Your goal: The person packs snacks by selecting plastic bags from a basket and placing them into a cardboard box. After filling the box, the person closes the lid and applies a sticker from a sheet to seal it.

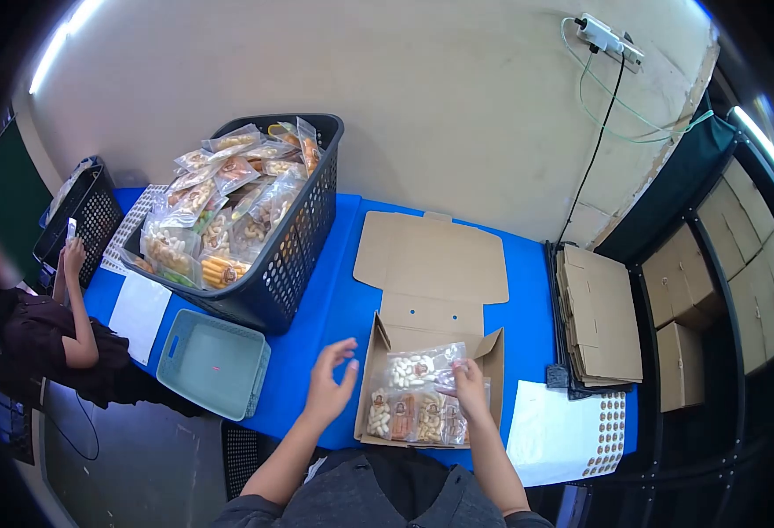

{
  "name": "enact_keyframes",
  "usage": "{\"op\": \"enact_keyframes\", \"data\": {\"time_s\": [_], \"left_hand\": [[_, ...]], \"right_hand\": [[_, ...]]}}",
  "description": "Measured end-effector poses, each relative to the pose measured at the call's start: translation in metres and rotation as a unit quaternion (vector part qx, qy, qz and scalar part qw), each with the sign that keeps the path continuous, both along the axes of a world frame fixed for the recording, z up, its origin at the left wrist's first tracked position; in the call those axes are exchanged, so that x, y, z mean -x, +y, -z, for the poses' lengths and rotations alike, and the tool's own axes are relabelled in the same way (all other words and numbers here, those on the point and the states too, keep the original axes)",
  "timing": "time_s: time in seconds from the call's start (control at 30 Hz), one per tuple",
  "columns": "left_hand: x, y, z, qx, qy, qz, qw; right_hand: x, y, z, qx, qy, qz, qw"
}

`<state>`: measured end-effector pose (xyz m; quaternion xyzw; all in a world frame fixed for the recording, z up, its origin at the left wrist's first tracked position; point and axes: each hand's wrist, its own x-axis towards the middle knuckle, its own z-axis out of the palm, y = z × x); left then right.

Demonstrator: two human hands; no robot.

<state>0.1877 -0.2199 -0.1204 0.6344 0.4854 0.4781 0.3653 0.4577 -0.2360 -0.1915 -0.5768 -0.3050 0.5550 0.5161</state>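
An open cardboard box (441, 312) lies on the blue table in front of me, its lid folded back toward the wall. Several clear packets (405, 414) of snacks line its near part. My right hand (470, 387) pinches the right end of a clear packet of white pieces (413, 370), which lies over the others inside the box. Left of the box, my left hand (332, 381) hangs with its fingers apart and nothing in it. A large dark basket (292, 273) heaped with filled packets (220, 198) stands at the back left.
An empty grey-green tray (255, 378) sits left of my left hand. Flattened cardboard boxes (600, 317) are stacked at the right, with a sticker sheet (567, 431) nearer me. Another person (44, 339) at the far left holds up a phone (71, 229). Shelves with boxes stand far right.
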Motion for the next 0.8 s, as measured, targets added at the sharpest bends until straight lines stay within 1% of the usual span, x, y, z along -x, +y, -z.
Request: {"op": "enact_keyframes", "data": {"time_s": [0.03,0.07,0.13,0.17,0.2,0.23,0.27,0.3,0.33,0.37,0.4,0.43,0.47,0.53,0.57,0.63,0.67,0.7,0.73,0.77,0.8], "left_hand": [[0.008,0.004,-0.008,-0.038,-0.010,-0.062,0.997],[0.016,0.007,-0.017,-0.038,-0.008,-0.062,0.997],[0.032,0.013,-0.038,-0.135,0.001,-0.148,0.980],[0.041,0.016,-0.048,-0.173,0.034,-0.168,0.970],[0.051,0.018,-0.058,-0.209,0.067,-0.187,0.958],[0.061,0.022,-0.068,-0.261,0.092,-0.201,0.940],[0.070,0.024,-0.078,-0.287,0.111,-0.222,0.925],[0.080,0.027,-0.090,-0.301,0.118,-0.233,0.917],[0.089,0.030,-0.100,-0.314,0.124,-0.245,0.909],[0.100,0.034,-0.107,-0.314,0.126,-0.246,0.908],[0.111,0.039,-0.113,-0.315,0.157,-0.268,0.897],[0.123,0.045,-0.117,-0.315,0.187,-0.289,0.884],[0.134,0.052,-0.119,-0.314,0.188,-0.291,0.884],[0.156,0.068,-0.116,-0.265,0.190,-0.353,0.877],[0.169,0.078,-0.111,-0.266,0.191,-0.358,0.874],[0.198,0.099,-0.092,-0.228,0.216,-0.421,0.851],[0.213,0.108,-0.080,-0.206,0.201,-0.416,0.862],[0.214,0.111,-0.079,-0.213,0.205,-0.418,0.859],[0.210,0.113,-0.081,-0.220,0.208,-0.419,0.856],[0.209,0.113,-0.085,-0.219,0.209,-0.431,0.850],[0.207,0.113,-0.087,-0.188,0.222,-0.421,0.859]], "right_hand": [[0.005,0.006,0.014,0.002,0.020,0.034,0.999],[0.006,0.014,0.038,0.002,0.022,0.034,0.999],[0.006,0.032,0.092,0.046,-0.098,-0.062,0.992],[0.014,0.040,0.102,0.054,-0.162,-0.046,0.984],[0.020,0.048,0.114,0.053,-0.159,-0.048,0.985],[0.027,0.055,0.124,0.005,-0.145,0.035,0.989],[0.033,0.060,0.132,-0.043,-0.129,0.118,0.984],[0.041,0.060,0.099,-0.011,-0.042,0.145,0.988],[0.040,0.066,0.111,-0.011,-0.041,0.143,0.989],[0.037,0.073,0.122,-0.023,-0.104,0.142,0.984],[0.031,0.079,0.133,-0.035,-0.166,0.140,0.976],[0.026,0.084,0.132,-0.014,-0.183,0.123,0.975],[0.020,0.087,0.132,-0.014,-0.183,0.121,0.976],[0.008,0.089,0.126,-0.016,-0.358,0.038,0.933],[0.002,0.091,0.125,-0.021,-0.357,0.034,0.933],[-0.008,0.094,0.136,0.017,-0.373,-0.032,0.927],[-0.007,0.094,0.128,0.041,-0.431,-0.044,0.901],[-0.007,0.093,0.120,0.063,-0.488,-0.056,0.869],[-0.008,0.094,0.114,0.053,-0.489,-0.067,0.868],[-0.011,0.095,0.108,0.091,-0.502,-0.112,0.853],[-0.011,0.094,0.101,0.131,-0.514,-0.155,0.833]]}}
